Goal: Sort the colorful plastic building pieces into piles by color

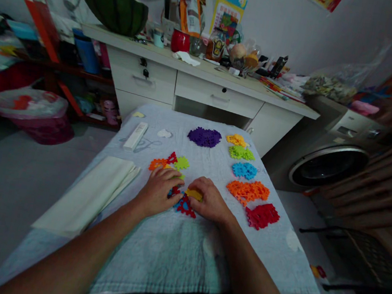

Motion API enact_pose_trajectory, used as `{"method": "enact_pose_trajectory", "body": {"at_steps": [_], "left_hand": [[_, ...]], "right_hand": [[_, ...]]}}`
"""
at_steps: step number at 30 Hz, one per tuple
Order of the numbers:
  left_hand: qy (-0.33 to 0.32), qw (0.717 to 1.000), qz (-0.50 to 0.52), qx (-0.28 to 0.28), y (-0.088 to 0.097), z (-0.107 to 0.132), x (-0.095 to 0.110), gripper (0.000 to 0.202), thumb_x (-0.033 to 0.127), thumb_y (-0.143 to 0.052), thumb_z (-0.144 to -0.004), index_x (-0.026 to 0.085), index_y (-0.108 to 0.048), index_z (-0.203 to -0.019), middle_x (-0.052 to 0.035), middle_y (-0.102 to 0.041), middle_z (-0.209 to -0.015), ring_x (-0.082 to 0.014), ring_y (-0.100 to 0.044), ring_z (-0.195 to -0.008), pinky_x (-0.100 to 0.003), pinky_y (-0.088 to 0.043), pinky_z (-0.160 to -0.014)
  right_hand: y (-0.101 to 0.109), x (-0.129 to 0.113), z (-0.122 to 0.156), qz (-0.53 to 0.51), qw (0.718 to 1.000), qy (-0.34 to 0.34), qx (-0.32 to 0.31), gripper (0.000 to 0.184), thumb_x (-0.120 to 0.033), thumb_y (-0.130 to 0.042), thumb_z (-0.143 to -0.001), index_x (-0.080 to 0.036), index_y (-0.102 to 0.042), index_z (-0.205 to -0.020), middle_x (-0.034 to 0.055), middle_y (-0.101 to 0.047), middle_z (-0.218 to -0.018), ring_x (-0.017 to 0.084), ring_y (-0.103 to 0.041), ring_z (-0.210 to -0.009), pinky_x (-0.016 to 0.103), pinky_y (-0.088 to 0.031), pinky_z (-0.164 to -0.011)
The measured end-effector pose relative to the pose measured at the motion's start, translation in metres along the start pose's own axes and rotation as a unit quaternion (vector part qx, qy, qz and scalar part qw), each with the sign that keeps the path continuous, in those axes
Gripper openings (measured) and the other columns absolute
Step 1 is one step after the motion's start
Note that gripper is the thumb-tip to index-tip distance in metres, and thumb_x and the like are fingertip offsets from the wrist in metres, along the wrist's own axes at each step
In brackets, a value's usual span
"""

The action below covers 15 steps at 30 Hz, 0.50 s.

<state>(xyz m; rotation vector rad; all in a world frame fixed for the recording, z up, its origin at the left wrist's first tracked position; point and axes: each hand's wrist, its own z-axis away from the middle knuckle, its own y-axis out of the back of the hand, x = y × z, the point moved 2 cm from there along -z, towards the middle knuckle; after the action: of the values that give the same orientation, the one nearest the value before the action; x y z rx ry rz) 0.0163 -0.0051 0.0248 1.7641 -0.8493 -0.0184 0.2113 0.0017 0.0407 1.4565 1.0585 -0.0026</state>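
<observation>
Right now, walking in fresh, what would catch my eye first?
Probably the bright heaps on the pale cloth: purple heap toward the far edge, yellow heap, green heap, blue heap, orange heap and red heap down the right side. Then the left hand and right hand, close together mid-cloth, the right holding a yellow piece. Behind, a large watermelon-like shape at the white desk's left end.
</observation>
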Motion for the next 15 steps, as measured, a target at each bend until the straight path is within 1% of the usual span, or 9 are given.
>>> {"method": "enact_pose_trajectory", "body": {"at_steps": [2,6,9,15], "left_hand": [[-0.001,1.0,0.001,0.0,-0.0002,0.0001,-0.0005,0.027,0.037,-0.065,-0.081,0.025,-0.069,-0.106,-0.0066,-0.066,-0.123,-0.0276,-0.054,-0.121,-0.051,-0.032,-0.109],[-0.002,1.0,0.006,0.003,-0.0006,0.0001,-0.0009,0.028,0.037,-0.064,-0.082,0.025,-0.069,-0.106,-0.0066,-0.066,-0.122,-0.0277,-0.055,-0.12,-0.051,-0.032,-0.109],[-0.002,1.0,0.008,0.005,-0.0007,-0.0001,-0.001,0.028,0.037,-0.064,-0.082,0.026,-0.069,-0.107,-0.0067,-0.066,-0.122,-0.0279,-0.055,-0.12,-0.052,-0.033,-0.108],[0.001,1.0,0.011,0.009,-0.0008,-0.0009,-0.0024,0.027,0.036,-0.064,-0.082,0.024,-0.069,-0.106,-0.0072,-0.067,-0.12,-0.0271,-0.056,-0.118,-0.051,-0.034,-0.107]], "right_hand": [[0.0013,-0.0004,0.0003,-0.01,1.0,-0.011,0.014,0.018,-0.017,-0.067,-0.076,-0.017,-0.066,-0.094,0.0041,-0.063,-0.093,0.019,-0.056,-0.089,0.032,-0.043,-0.085],[0.004,-0.0009,0.0011,-0.022,0.998,-0.043,0.042,0.006,-0.02,-0.061,-0.084,-0.017,-0.065,-0.087,0.0027,-0.062,-0.085,0.016,-0.056,-0.08,0.028,-0.042,-0.075],[0.0052,-0.0019,0.0013,-0.024,0.997,-0.049,0.051,0.007,-0.022,-0.059,-0.087,-0.017,-0.064,-0.086,0.0027,-0.063,-0.084,0.015,-0.056,-0.078,0.027,-0.042,-0.072],[0.0059,-0.0037,0.0007,-0.015,0.996,-0.059,0.059,0.009,-0.021,-0.057,-0.089,-0.017,-0.065,-0.085,0.0033,-0.064,-0.084,0.015,-0.057,-0.078,0.026,-0.042,-0.071]]}}
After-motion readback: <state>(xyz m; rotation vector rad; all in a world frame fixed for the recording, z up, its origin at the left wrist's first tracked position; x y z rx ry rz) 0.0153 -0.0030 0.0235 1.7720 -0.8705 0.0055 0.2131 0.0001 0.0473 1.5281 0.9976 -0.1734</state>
